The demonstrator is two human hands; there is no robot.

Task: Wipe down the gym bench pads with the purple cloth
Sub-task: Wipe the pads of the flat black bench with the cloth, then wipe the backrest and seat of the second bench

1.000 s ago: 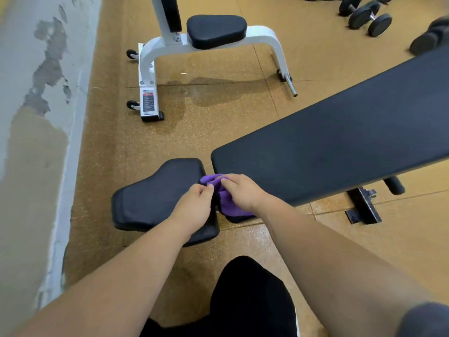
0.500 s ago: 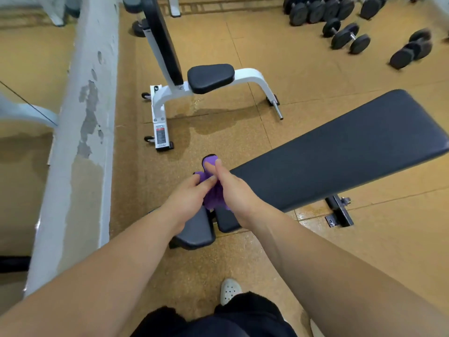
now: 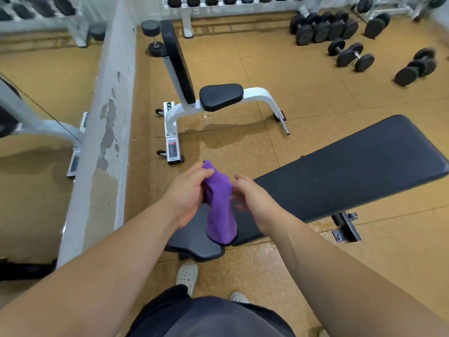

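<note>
Long black vinyl-padded counter (image 3: 352,171): 3 o'clock.
Small black seat pad (image 3: 194,246): 6 o'clock, beneath the cloth.
Purple microfibre cloth (image 3: 220,210): centre, hanging clear of both pads.
Left grip (image 3: 187,193): pinching the cloth's top.
Right grip (image 3: 252,203): just beside the cloth, fingers blurred; cannot tell its hold.
Advice: fold the cloth flat before pressing down.

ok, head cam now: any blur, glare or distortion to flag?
Head view: fingers of the right hand motion-blurred beside the purple cloth; far-right dumbbells smeared; wide-angle curves the long bench pad; sheen on the floor under the white bench; lighting even, shadows soft.
</note>
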